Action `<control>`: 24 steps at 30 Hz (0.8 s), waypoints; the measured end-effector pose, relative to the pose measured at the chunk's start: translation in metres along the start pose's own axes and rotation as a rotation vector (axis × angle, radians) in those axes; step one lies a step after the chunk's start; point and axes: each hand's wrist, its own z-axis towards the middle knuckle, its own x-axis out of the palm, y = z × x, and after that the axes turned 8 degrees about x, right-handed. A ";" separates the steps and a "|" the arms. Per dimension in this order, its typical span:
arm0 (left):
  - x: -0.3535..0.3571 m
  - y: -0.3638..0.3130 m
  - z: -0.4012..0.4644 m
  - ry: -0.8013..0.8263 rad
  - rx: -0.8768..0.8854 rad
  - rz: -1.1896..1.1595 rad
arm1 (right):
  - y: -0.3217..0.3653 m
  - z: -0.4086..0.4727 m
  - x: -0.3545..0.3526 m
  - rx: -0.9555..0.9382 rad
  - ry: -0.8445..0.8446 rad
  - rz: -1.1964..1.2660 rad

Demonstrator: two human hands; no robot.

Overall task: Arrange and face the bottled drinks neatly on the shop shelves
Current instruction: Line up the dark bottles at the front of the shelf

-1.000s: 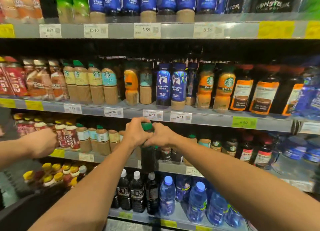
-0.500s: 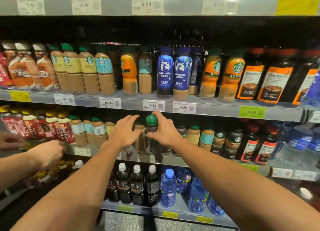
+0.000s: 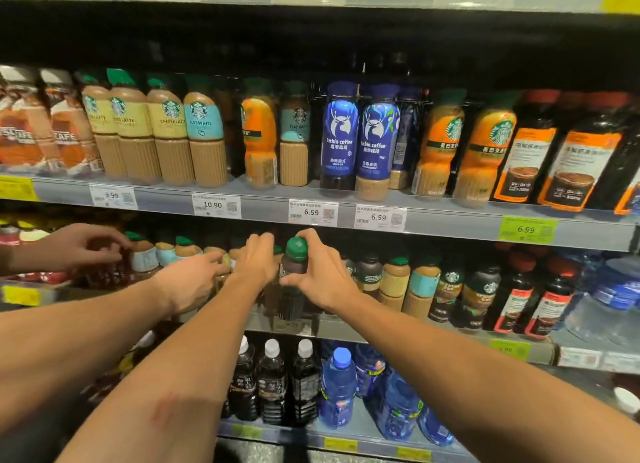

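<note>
A dark coffee bottle with a green cap (image 3: 292, 298) stands at the front of the middle shelf (image 3: 446, 332). My right hand (image 3: 320, 277) is closed around its neck and shoulder from the right. My left hand (image 3: 255, 260) reaches in just left of that bottle, among the tan bottles behind. Its fingertips are hidden, so what it grips is unclear. To the right, a row of Starbucks bottles (image 3: 394, 282) and dark red-capped bottles (image 3: 550, 306) faces forward.
Another person's hands (image 3: 188, 282) (image 3: 81, 244) work on the same shelf at the left. The shelf above (image 3: 263, 204) carries Starbucks and blue luckin coffee bottles (image 3: 341, 140). White-capped dark bottles (image 3: 272, 383) and blue water bottles (image 3: 337, 390) fill the shelf below.
The view has moved closer to the shelf. My left hand let go of the green-capped bottle and reached in beside it. My right hand kept its hold and set the bottle upright on the shelf.
</note>
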 end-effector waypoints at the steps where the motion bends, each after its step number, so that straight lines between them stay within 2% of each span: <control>1: -0.001 0.002 -0.001 -0.012 -0.005 -0.016 | 0.000 0.001 0.004 0.006 -0.001 0.005; 5: -0.006 0.002 -0.008 -0.069 0.024 -0.040 | 0.002 0.008 0.015 0.033 -0.034 -0.013; 11: -0.013 0.008 -0.008 -0.039 0.050 0.047 | 0.009 0.016 0.021 0.036 0.003 -0.117; 16: -0.018 0.012 -0.003 -0.042 0.102 0.264 | 0.013 0.023 0.025 -0.031 -0.102 -0.422; 19: -0.018 0.014 0.000 -0.019 0.121 0.305 | 0.015 0.029 0.023 -0.029 -0.164 -0.556; 24: -0.021 0.012 0.004 0.034 0.135 0.352 | 0.017 0.038 0.011 0.079 -0.023 -0.570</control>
